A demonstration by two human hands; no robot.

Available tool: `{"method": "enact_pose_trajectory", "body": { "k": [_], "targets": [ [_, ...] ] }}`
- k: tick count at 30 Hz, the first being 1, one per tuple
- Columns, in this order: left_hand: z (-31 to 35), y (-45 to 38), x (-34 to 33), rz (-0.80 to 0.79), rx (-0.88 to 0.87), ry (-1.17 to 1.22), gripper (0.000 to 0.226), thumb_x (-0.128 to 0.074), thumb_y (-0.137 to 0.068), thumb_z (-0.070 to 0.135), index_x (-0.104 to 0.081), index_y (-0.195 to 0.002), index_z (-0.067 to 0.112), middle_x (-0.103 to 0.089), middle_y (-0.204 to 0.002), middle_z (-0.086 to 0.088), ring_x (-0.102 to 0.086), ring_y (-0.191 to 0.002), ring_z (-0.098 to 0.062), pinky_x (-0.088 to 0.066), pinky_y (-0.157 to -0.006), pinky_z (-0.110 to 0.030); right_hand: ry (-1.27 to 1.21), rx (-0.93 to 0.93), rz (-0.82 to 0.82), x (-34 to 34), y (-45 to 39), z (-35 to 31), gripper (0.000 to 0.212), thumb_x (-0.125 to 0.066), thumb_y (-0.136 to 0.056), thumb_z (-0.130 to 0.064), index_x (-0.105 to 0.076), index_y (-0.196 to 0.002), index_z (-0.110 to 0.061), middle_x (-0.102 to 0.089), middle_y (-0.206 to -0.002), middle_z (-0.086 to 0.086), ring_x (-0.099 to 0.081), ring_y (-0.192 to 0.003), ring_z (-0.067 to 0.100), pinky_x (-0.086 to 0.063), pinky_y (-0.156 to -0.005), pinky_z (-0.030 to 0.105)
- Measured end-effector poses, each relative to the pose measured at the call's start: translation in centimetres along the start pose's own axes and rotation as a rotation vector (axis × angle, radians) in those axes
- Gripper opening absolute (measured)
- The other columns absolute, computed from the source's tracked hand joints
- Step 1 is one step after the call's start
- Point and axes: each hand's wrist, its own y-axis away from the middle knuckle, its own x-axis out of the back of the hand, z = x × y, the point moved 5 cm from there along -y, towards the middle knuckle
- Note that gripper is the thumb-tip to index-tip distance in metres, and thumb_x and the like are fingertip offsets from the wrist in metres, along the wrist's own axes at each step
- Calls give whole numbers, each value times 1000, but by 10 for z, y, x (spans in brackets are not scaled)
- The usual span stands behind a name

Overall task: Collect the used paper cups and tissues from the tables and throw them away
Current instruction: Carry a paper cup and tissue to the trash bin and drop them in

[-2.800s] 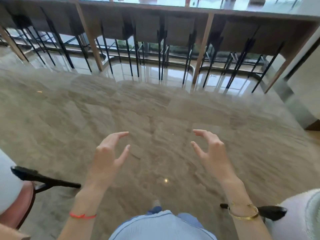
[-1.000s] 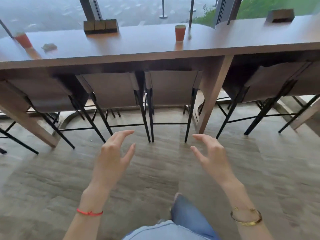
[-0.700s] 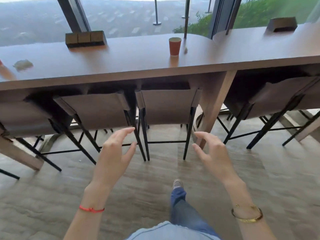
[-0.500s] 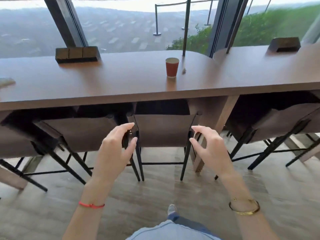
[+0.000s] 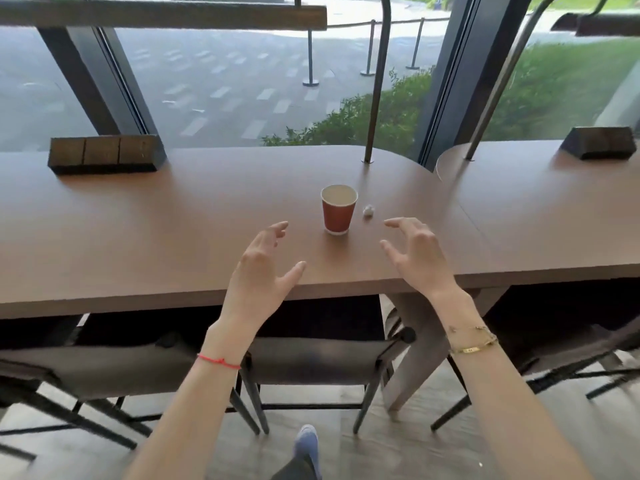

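A red ribbed paper cup [image 5: 339, 209] stands upright on the long brown wooden counter [image 5: 173, 230] facing the window. Its pale inside shows from above; whether any liquid remains in it cannot be told. Just beside the cup, on its right and not touching it, lies a small crumpled white tissue [image 5: 368, 210].

The person's left hand [image 5: 262, 271], with a red string at the wrist, hovers over the near edge of the counter to the left of the cup, fingers spread wide and holding nothing. The right hand [image 5: 417, 256], with gold bracelets at the wrist, hovers to the right of the cup and in front of the tissue, fingers curled loosely apart, also empty. Neither hand touches the cup or the tissue.

A dark wooden box [image 5: 104, 158] sits at the counter's far left edge. Grey-backed stools [image 5: 311, 358] are tucked under the counter.
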Motion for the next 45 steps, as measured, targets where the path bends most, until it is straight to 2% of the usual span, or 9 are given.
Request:
{"method": "enact_pose_trajectory", "body": {
  "k": [5,13,19,22,27,33,38,43,45],
  "targets": [
    [-17,-67,-39,-65,-11,39,79,-77,-79,35,-38,-145,15,-52,-137,1,-53,-121,-15,-44,-97,-28,21,-69,-37,-33,-64,23,38,-66,-87,-18,-59,-124,-11,-60,-124,9,-52,-116,26,-39,-99,31],
    [-27,-120,-89,-208,19,133,98,-79,-72,50,-28,-150,18,-49,-139,5,-50,-123,-10,-46,-95,-30,20,-181,-119,-75,-114,47,41,-62,-88,-18,-56,-129,-13,-57,-128,7,-47,-119,26,-35,-99,28],
    [-25,-135,-107,-222,27,202,81,-80,-72,40,-38,-140,27,-55,-129,13,-53,-116,-7,-45,-91,-25,20,-159,-94,-85,-120,55,19,-62,-86,-13,-66,-105,-14,-63,-99,3,-51,-103,24,-40,-88,28],
    [-23,-137,-110,-181,27,208,67,-80,-72,36,-47,-129,24,-60,-119,12,-58,-108,-6,-45,-84,-21,4,-135,-67,-83,-117,57,10,-61,-86,-13,-67,-94,-14,-59,-88,0,-51,-93,20,-42,-81,26],
    [-20,-125,-100,-99,68,213,63,-79,-71,36,-46,-124,25,-61,-116,14,-59,-105,-3,-46,-81,-24,-81,-77,-57,-71,-103,54,9,-63,-86,-15,-66,-94,-17,-60,-88,-3,-53,-87,16,-44,-79,25],
    [-20,-77,-59,86,202,152,67,-82,-69,35,-45,-124,29,-53,-109,29,-52,-98,19,-40,-81,-5,-155,57,-100,-57,-74,40,10,-67,-87,-19,-64,-97,-21,-60,-90,-9,-53,-85,8,-43,-77,17],
    [-16,-4,-24,222,342,76,73,-81,-69,39,-42,-130,33,-54,-113,26,-53,-99,15,-39,-79,0,-203,183,-184,-57,-42,24,13,-69,-86,-20,-64,-98,-20,-61,-91,-9,-53,-83,3,-38,-74,6],
    [-7,80,13,382,456,-28,72,-83,-71,35,-44,-131,32,-53,-115,32,-55,-104,9,-40,-85,-2,-283,317,-310,-63,-17,-11,15,-70,-85,-20,-65,-99,-20,-61,-94,-10,-54,-85,4,-39,-76,5],
    [-4,111,29,450,510,-80,71,-82,-71,37,-45,-131,34,-53,-113,32,-57,-101,6,-40,-80,-1,-330,365,-369,-69,-6,-29,15,-69,-86,-20,-65,-100,-20,-61,-96,-11,-54,-87,5,-41,-77,8]
  ]
}}
